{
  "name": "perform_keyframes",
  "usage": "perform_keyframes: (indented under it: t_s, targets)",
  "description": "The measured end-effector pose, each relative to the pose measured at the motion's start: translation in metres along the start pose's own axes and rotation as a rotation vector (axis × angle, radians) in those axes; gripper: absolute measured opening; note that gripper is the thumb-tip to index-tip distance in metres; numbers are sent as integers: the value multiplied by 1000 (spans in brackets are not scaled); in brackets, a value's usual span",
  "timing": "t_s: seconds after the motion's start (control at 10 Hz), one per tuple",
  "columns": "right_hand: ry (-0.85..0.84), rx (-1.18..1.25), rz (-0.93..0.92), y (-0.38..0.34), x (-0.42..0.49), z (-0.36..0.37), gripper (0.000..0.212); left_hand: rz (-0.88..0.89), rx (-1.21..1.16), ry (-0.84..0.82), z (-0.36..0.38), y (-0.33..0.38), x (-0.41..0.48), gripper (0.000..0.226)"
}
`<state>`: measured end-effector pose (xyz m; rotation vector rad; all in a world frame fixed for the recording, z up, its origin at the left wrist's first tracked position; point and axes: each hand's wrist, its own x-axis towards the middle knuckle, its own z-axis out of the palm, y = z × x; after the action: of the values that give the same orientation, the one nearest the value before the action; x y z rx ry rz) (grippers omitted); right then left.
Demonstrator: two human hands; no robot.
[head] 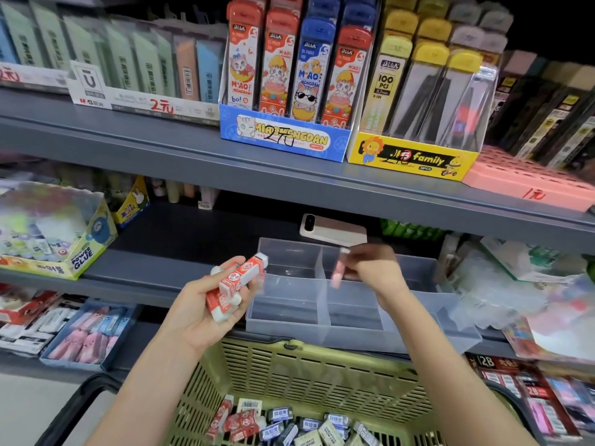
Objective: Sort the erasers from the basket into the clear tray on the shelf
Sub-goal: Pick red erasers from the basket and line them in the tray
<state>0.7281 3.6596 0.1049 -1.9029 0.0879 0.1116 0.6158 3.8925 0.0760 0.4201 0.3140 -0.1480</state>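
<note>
Clutching red-and-white erasers (242, 278) in the left hand (206, 312), pinching a blurred pink eraser (336, 279) between right hand (370, 267) fingers over the clear tray (354, 341); likely light, grippy, easiest held across the sides.

Bright, even light; blurred, warped edges.
</note>
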Motion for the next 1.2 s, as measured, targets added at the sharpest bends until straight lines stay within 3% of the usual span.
perform_keyframes:
  t_s: [0.1, 0.2, 0.3, 0.4, 0.5, 0.6, 0.7, 0.8, 0.9, 1.1, 1.2]
  targets:
    - [-166, -502, 100, -4, 12, 11, 24, 7, 47, -41, 1, -1, 0, 72]
    - [-200, -827, 113, -8, 20, 19, 10, 36, 84, -27, 1, -3, 1, 71]
    - [-277, -689, 196, -4, 23, 21, 24, 54, 137, -51, 2, -4, 1, 63]
    - [-300, -822, 135, -7, 20, 18, 29, 69, 131, -57, 4, -5, -2, 30]
    - [-318, -739, 63, -12, 10, 12, 19, 105, 152, -48, 7, -9, -1, 28]
    - [-160, -411, -155, -17, -19, 6, 18, 133, 193, -74, 17, -15, -1, 33]
    - [-335, 21, -130, -30, -59, 6, 26, 202, 350, -98, 29, -23, -1, 39]
    - [-448, 145, -70, -35, -78, 10, 20, 267, 538, -105, 40, -31, -2, 47]
    - [-450, 247, 35, -36, -78, 9, 15, 293, 646, -104, 48, -39, -4, 60]
    - [-588, 293, 172, -29, -73, -6, 24, 304, 796, -71, 58, -49, -2, 65]
    - [-489, 343, 212, -26, -62, -16, 12, 307, 807, -72, 61, -52, 0, 61]
